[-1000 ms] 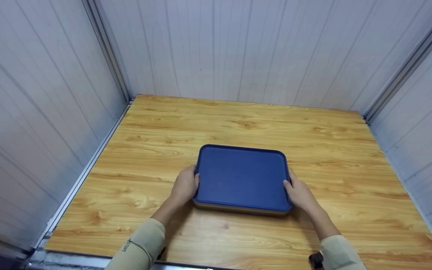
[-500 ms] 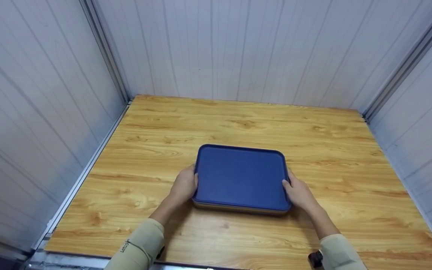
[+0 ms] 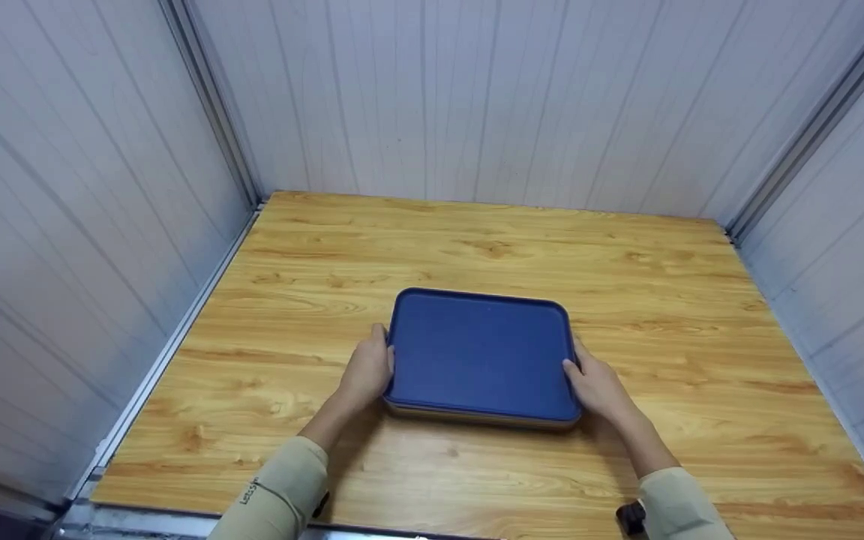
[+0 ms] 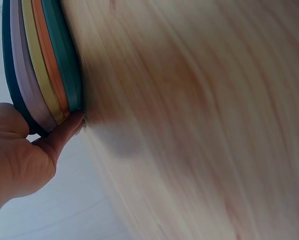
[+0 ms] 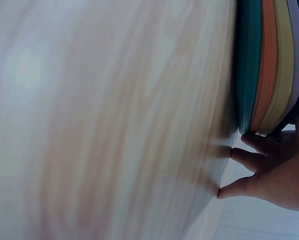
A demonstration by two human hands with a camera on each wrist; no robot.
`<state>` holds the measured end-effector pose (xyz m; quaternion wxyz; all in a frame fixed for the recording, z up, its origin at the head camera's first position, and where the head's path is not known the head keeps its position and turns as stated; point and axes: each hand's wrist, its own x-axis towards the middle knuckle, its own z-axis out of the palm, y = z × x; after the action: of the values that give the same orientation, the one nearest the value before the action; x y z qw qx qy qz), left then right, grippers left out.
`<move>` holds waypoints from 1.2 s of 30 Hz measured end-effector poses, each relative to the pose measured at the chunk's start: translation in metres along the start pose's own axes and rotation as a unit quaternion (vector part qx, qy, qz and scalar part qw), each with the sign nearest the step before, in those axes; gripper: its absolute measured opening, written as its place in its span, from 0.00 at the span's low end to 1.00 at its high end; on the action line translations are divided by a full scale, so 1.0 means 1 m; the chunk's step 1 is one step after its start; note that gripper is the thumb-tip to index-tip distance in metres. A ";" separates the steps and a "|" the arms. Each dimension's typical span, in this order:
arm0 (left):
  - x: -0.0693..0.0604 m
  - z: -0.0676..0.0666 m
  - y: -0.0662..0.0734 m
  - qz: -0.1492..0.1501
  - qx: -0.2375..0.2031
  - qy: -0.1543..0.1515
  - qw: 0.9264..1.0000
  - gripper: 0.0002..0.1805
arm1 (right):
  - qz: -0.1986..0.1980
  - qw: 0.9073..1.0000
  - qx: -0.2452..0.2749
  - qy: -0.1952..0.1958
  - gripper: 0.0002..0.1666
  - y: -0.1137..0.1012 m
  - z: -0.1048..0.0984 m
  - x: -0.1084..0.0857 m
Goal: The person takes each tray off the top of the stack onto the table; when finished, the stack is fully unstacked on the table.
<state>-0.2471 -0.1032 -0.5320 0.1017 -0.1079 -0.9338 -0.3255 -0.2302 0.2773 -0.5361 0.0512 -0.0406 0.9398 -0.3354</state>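
Observation:
A stack of rectangular trays with rounded corners rests on the wooden table, its top dark blue tray (image 3: 481,356) facing up. Below that, the wrist views show a lilac tray (image 4: 28,75), a yellow tray (image 4: 39,60), an orange tray (image 5: 267,65) and a green tray (image 5: 248,65) at the bottom. My left hand (image 3: 367,367) holds the stack's left side, thumb at the top rim and a finger reaching down to the lowest tray. On the opposite side, my right hand (image 3: 601,384) holds with its thumb on the rim; its other fingers spread low, near the tabletop.
Pale panelled walls enclose the wooden table (image 3: 492,244) at the back (image 3: 432,97), left and right. A metal rail (image 3: 136,521) runs along the front left edge. Beige sleeves cover both forearms, and a small black device (image 3: 631,517) sits at the right sleeve.
Both hands keep their hold and the tray stack stays in nearly the same place. A finger of my left hand shows slightly farther out from the stack's side.

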 end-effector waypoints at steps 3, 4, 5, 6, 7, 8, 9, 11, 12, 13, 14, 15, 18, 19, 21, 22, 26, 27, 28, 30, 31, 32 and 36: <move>-0.001 0.000 0.000 -0.005 -0.004 0.016 1.000 0.05 | 0.000 1.000 -0.002 0.001 0.36 -0.001 0.000 0.000; -0.001 0.000 0.000 -0.010 -0.006 0.019 1.000 0.05 | 0.002 1.000 -0.002 0.001 0.36 -0.001 0.000 0.000; -0.001 0.000 0.001 -0.014 -0.008 0.024 1.000 0.05 | 0.004 1.000 -0.002 0.001 0.36 -0.001 0.000 0.000; -0.001 0.000 0.001 -0.018 -0.011 0.028 0.999 0.04 | 0.007 1.000 -0.001 0.001 0.36 -0.002 -0.001 0.000; -0.001 0.000 0.001 -0.023 -0.014 0.031 0.999 0.04 | 0.008 1.000 -0.001 0.000 0.36 -0.002 -0.001 0.000; -0.001 0.000 0.002 -0.027 -0.016 0.034 0.999 0.03 | 0.009 1.000 -0.001 -0.001 0.36 -0.002 -0.001 0.000; -0.001 -0.001 0.002 -0.033 -0.018 0.036 0.999 0.03 | 0.009 1.000 0.000 -0.001 0.36 -0.002 -0.001 0.000; 0.000 -0.001 0.002 -0.037 -0.023 0.041 0.998 0.04 | 0.008 1.000 0.003 0.000 0.36 -0.002 -0.001 0.001; 0.000 -0.001 0.002 -0.039 -0.025 0.042 0.998 0.04 | 0.006 1.000 0.004 -0.001 0.36 -0.002 -0.001 0.001; 0.001 -0.001 0.003 -0.039 -0.026 0.043 0.998 0.05 | 0.006 1.000 0.004 -0.002 0.36 -0.002 -0.002 0.001; 0.001 -0.001 0.003 -0.039 -0.028 0.043 0.998 0.05 | 0.006 1.000 0.005 -0.001 0.36 -0.002 -0.001 0.002; 0.001 -0.001 0.003 -0.037 -0.028 0.045 0.998 0.05 | 0.006 1.000 0.006 -0.001 0.36 -0.002 -0.001 0.002; 0.000 -0.001 0.002 -0.026 -0.025 0.053 0.998 0.05 | 0.006 1.000 0.004 -0.003 0.36 -0.002 -0.001 0.002; 0.000 0.000 0.002 -0.024 -0.024 0.056 0.998 0.05 | 0.006 1.000 0.006 -0.002 0.36 -0.002 -0.001 0.002; 0.000 0.000 0.002 -0.018 -0.016 0.058 0.998 0.05 | 0.001 1.000 0.008 -0.002 0.36 -0.001 0.000 0.001; 0.000 0.000 0.002 -0.017 -0.012 0.057 0.998 0.06 | -0.004 1.000 0.006 -0.002 0.36 -0.001 0.000 0.001; 0.002 0.000 0.001 -0.012 0.007 0.050 0.999 0.07 | -0.014 1.000 0.009 -0.001 0.36 0.000 0.000 0.000; 0.003 -0.001 0.001 -0.011 0.009 0.050 0.999 0.07 | -0.014 1.000 0.008 -0.001 0.36 0.000 0.000 0.000; 0.004 -0.002 0.001 -0.012 0.009 0.049 0.999 0.08 | -0.015 1.000 0.007 -0.001 0.36 0.000 0.000 0.000; 0.005 -0.004 0.000 -0.017 0.007 0.045 0.999 0.09 | -0.011 1.000 0.008 -0.002 0.36 0.000 -0.001 0.000; 0.006 -0.006 0.000 -0.020 0.004 0.042 0.999 0.09 | -0.010 1.000 0.006 -0.001 0.36 0.000 -0.001 0.000; 0.007 -0.006 -0.001 -0.025 0.001 0.039 0.999 0.10 | -0.008 1.000 0.006 -0.001 0.37 0.000 -0.001 0.000; 0.007 -0.009 -0.004 -0.041 -0.022 0.021 0.999 0.10 | -0.011 1.000 0.009 0.009 0.35 0.002 -0.001 -0.002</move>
<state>-0.2540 -0.1113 -0.5258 0.1059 -0.0645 -0.9277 -0.3521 -0.2282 0.2794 -0.5366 0.0394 -0.0473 0.9368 -0.3444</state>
